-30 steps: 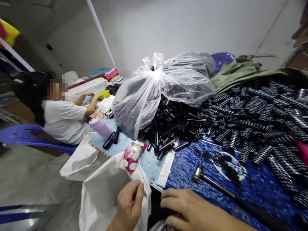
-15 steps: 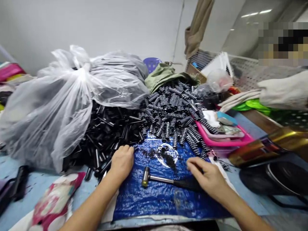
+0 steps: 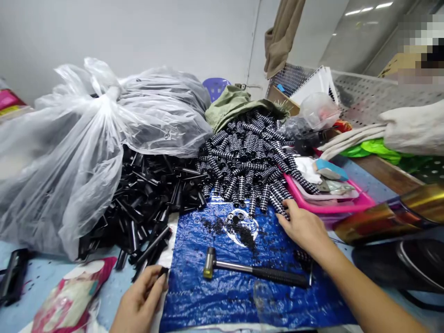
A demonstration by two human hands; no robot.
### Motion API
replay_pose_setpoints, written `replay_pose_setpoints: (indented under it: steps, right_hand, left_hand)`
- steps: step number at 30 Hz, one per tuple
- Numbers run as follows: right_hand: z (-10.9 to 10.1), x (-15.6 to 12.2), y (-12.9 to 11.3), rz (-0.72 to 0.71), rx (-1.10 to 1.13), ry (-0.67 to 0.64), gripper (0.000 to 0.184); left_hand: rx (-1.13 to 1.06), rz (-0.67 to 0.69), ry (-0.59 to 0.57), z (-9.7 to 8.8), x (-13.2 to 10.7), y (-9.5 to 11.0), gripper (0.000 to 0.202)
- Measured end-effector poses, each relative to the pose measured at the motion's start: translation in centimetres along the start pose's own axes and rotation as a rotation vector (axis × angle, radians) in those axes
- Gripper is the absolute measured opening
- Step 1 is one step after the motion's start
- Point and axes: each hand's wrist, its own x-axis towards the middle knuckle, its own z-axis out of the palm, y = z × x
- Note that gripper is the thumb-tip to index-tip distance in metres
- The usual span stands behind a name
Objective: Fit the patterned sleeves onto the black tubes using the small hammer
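Note:
My left hand (image 3: 140, 298) is closed at the front left, beside the blue sheet (image 3: 194, 300). A small black piece (image 3: 163, 272) shows at its fingertips; most of it is hidden. My right hand (image 3: 305, 229) reaches to the front right of a heap of ridged black-and-silver cylinders (image 3: 248, 148). Its thumb and fingers close round the end of one ridged cylinder (image 3: 279, 208). Between my hands a small hammer (image 3: 249, 269) with a black grip lies on the sheet. Tiny black bits (image 3: 243, 231) are scattered above it.
Smooth black tubes (image 3: 145, 189) lie heaped at left, below a tied clear plastic bag (image 3: 100, 138). On the right stand a pink tray (image 3: 322, 208) and a dark mug-like container (image 3: 388, 261). A red-and-white packet (image 3: 69, 296) lies at the front left.
My left hand has moved down from the black tubes toward the front edge. My right hand has moved up to the ridged cylinders, away from the hammer's grip.

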Motion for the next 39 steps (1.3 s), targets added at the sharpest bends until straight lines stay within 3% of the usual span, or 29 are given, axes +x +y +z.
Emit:
replay_pose_setpoints:
  steps: [2,4,6,8,10,13,17,22,27,29,33,36,39]
  right_hand:
    - [-0.1,-0.3,0.6,0.009,0.088,0.018,0.039]
    - [-0.4,-1.2,0.6,-0.015,0.327,0.039,0.046]
    - [-0.8,-2.7,-0.1,-0.017,0.748,0.035,0.054]
    - [-1.0,-4.4,-1.6,0.052,1.225,-0.065,0.061]
    - [-1.0,-5.8,-3.5,0.171,1.548,-0.262,0.059]
    - [-0.7,-6.9,-6.3,0.286,1.741,-0.518,0.054]
    - [-0.4,-7.0,-8.8,0.209,1.754,-0.644,0.052]
    - [-0.6,-7.1,-10.5,0.095,1.704,-0.622,0.05]
    - [-0.2,-8.4,-11.8,0.171,1.808,-0.602,0.054]
    - [0.0,-8.8,-12.5,0.228,1.866,-0.534,0.052]
    - [0.2,-9.3,-13.8,0.268,1.842,-0.391,0.051]
    - [0.4,-9.4,-13.1,-0.032,1.618,-0.353,0.055]
    - [0.6,-9.5,-11.2,-0.509,1.179,-0.12,0.096]
  left_hand:
    - [0.065,0.017,0.017,-0.4,1.4,0.5,0.057]
    - [0.073,0.08,0.145,-0.4,3.0,1.5,0.057]
    - [0.015,0.159,0.263,-0.1,4.0,2.8,0.054]
    - [-0.069,0.225,0.302,0.8,4.2,4.2,0.046]
    - [-0.142,0.238,0.266,2.2,3.5,5.3,0.041]
    - [-0.261,0.152,0.086,4.9,1.6,6.1,0.039]
    - [-0.345,0.015,-0.135,7.5,-0.6,5.7,0.047]
    - [-0.346,-0.013,-0.199,7.9,-1.6,5.7,0.043]
    - [-0.334,0.099,-0.143,8.2,-2.0,7.2,0.042]
    - [-0.309,0.178,-0.124,9.0,-2.1,8.2,0.039]
    - [-0.355,0.259,-0.225,11.0,-2.1,9.9,0.025]
    - [-0.365,0.269,-0.254,10.9,-2.2,10.4,0.02]
    - [-0.374,0.199,-0.286,9.4,-2.5,10.0,0.024]
